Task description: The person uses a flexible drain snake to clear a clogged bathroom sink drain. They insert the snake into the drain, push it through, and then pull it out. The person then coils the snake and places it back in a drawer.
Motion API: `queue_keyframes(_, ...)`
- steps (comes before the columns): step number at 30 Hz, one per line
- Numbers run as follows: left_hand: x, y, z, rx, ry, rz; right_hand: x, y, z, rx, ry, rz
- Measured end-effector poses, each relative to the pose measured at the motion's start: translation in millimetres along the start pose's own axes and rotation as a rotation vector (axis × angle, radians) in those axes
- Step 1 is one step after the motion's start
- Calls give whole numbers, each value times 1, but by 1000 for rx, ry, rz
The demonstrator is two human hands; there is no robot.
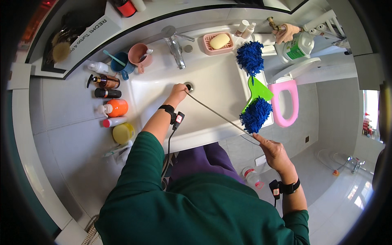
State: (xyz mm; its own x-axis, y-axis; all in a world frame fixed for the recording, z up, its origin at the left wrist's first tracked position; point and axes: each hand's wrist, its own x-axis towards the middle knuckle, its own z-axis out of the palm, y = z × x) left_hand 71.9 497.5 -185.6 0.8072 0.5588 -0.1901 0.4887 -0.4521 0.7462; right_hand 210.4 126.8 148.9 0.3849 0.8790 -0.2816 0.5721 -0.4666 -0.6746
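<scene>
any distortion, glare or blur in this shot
Head view: fisheye bows the sink's front edge, and the picture's rim falls to black; head view: glare patches on the shiny surface at lower right, highlights on the faucet; head view: left hand, right hand and wire look fairly sharp, without obvious motion blur.

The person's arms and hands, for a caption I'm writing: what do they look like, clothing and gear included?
Dark green sleeves leave the forearms bare. The left hand and right hand wear no gloves. Each wrist has a black band with a small black device bearing a red-and-white marking, and a dark cable running from it.
</scene>
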Motion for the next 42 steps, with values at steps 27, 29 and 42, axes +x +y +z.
queue_keyframes(27, 14, 54, -25, 391, -147, -12, 4, -8, 7, -46, 76, 93)
queue_keyframes(29, 15, 54, -32, 489, -290, 6, 6, -7, 7, -65, 98, 97)
queue_keyframes(42, 9, 64, -24, 506, -289, 16, 36, -3, 21, -259, 17, 64)
